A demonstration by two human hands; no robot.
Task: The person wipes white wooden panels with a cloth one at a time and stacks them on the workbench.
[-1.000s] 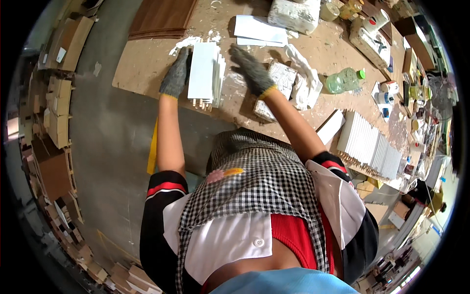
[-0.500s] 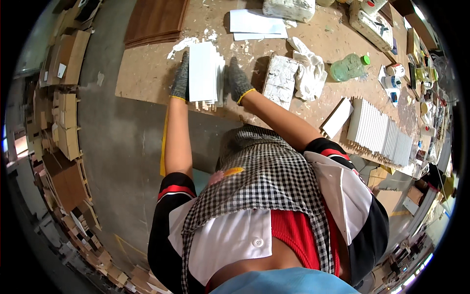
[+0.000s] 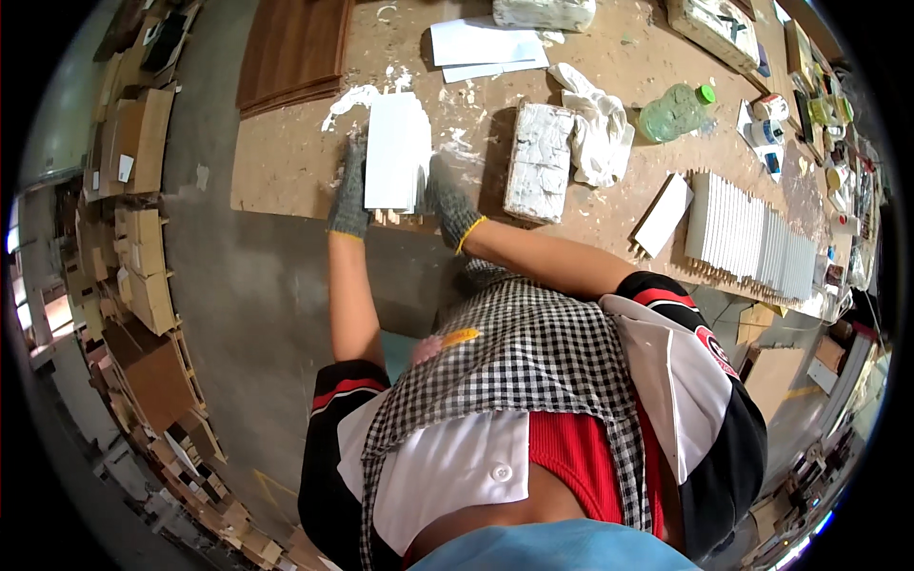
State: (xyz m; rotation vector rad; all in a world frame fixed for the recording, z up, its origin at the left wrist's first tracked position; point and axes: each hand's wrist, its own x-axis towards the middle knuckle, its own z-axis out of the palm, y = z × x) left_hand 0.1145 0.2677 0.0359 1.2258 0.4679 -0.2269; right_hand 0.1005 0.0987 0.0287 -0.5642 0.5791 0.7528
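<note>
A stack of white boards [image 3: 392, 150] with wooden pegs at its near end lies by the table's front edge. My left hand [image 3: 351, 198], in a grey knit glove with a yellow cuff, lies along the stack's left side with its fingers stretched out. On the opposite side, my right hand [image 3: 451, 206], gloved alike and slightly blurred, is flat against or very close to the stack's right edge. Its fingers point forward, uncurled. Whether either palm presses on the boards I cannot tell.
White-wrapped block [image 3: 539, 164], white cloth [image 3: 600, 128] and green-capped bottle [image 3: 674, 114] stand right of the stack. Farther right are a single white board [image 3: 664, 215] and a long row of white boards [image 3: 747, 233]. Brown panels [image 3: 293, 52] and white sheets [image 3: 488, 46] lie behind.
My right hand has moved left to the stack's right side, narrowing the gap. The loosely fanned boards now sit more evenly together. The view has shifted slightly.
</note>
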